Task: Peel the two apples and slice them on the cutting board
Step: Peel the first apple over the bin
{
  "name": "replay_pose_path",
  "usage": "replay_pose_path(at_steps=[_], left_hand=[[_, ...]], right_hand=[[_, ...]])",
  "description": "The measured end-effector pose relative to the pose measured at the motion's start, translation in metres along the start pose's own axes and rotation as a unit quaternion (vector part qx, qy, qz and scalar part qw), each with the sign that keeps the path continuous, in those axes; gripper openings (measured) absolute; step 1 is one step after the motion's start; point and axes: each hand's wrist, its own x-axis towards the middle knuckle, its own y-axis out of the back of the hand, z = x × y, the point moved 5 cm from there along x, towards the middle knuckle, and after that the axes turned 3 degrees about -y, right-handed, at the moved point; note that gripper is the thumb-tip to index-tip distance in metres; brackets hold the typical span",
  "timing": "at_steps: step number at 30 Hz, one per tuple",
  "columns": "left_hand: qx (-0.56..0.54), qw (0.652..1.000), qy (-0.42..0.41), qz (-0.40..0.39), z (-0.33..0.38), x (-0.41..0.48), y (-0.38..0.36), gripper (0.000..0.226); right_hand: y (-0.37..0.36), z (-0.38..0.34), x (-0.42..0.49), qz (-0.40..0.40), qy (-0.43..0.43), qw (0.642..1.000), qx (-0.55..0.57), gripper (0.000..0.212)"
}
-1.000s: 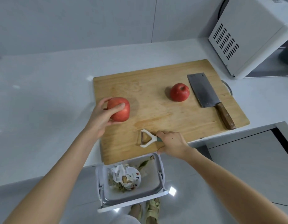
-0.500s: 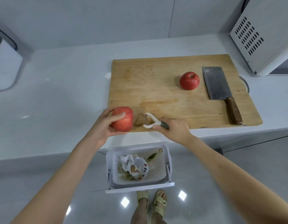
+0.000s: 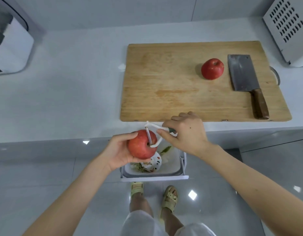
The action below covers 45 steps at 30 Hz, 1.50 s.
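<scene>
Apples number two, both unpeeled: the near apple [image 3: 141, 145] is cupped in the left hand [image 3: 117, 153], fingers curled round it, above the waste bin [image 3: 175, 168]; the far apple [image 3: 212, 68] sits on the cutting board [image 3: 164, 82] beside one cleaver [image 3: 241, 74]. Each looks firm, fairly heavy and smooth (slippery once bared), so cradle the sides. The right hand [image 3: 187, 133] pinches the single peeler [image 3: 158, 128], blade against the near apple.

1. The cutting board [image 3: 164, 79] lies bare at its left and middle; an apple [image 3: 212, 68] and a cleaver [image 3: 242, 74] crowd its right end.
2. Open counter [image 3: 75, 82] runs left to a white appliance [image 3: 11, 48].
</scene>
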Motion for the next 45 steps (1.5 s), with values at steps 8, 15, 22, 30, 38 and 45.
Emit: replay_pose_path(at_steps=[8,15,22,30,38,45], left_hand=[[0.037,0.998,0.051,0.032,0.015,-0.001,0.015,0.053],[0.090,0.991,0.094,0.022,0.022,-0.006,0.034,0.045],[0.061,0.994,0.092,0.000,0.025,-0.004,0.045,0.052],[0.060,0.997,0.040,-0.006,0.032,0.000,0.051,0.088],[0.040,0.999,-0.014,0.009,0.036,-0.004,0.056,0.092],[0.090,0.991,-0.096,0.015,0.032,-0.001,0.058,0.078]], right_hand=[[-0.010,-0.031,0.019,-0.046,0.089,0.994,-0.038,0.035],[-0.027,-0.052,0.029,-0.052,0.082,0.995,-0.008,0.039],[-0.043,-0.049,0.021,-0.038,-0.041,0.997,0.048,0.037],[-0.048,-0.049,0.013,-0.047,-0.142,0.986,0.068,0.038],[-0.066,-0.037,-0.010,-0.199,-0.287,0.930,0.116,0.048],[-0.069,-0.029,-0.030,-0.299,-0.405,0.846,0.174,0.046]])
